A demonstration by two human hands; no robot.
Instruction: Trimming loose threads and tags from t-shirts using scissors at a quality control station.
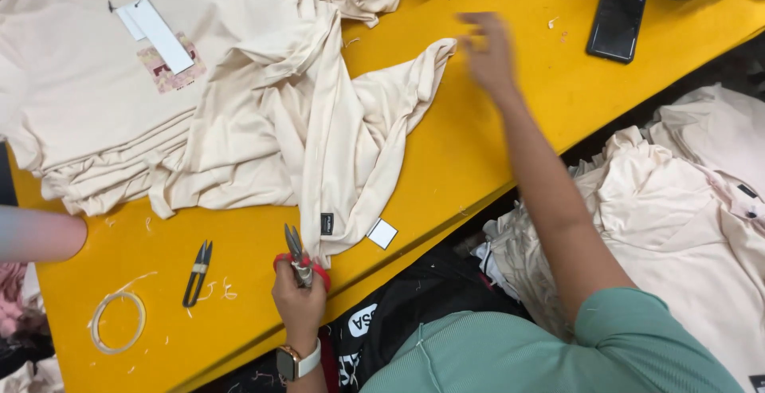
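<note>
1. My left hand has its grip closed around red-handled thread snips, blades pointing up and away from me, tips just short of the hem of the cream shirt that lies crumpled in the middle of the yellow bench.
2. This hand sits right at the near edge of the bench, wrist and white-strapped watch hanging off over my lap.
3. My right hand is blurred, stretched out over bare yellow past the shirt's loose sleeve. Its grip is loose, fingers spread, holding nothing that I can make out.
4. A small white tag hangs from the shirt's lower edge, lying close to the bench's near edge.
5. Left of my snips lies a second, black pair of snips, and beyond it a coil of pale cord among thread scraps; bare bench shows between them.
6. The folded stack of cream shirts fills the far left, touching the crumpled one.
7. A dark phone lies well apart on the far right, with open surface between it and my right hand.
8. Below the bench edge on my right, a heap of pale garments crowds in beside my arm.
</note>
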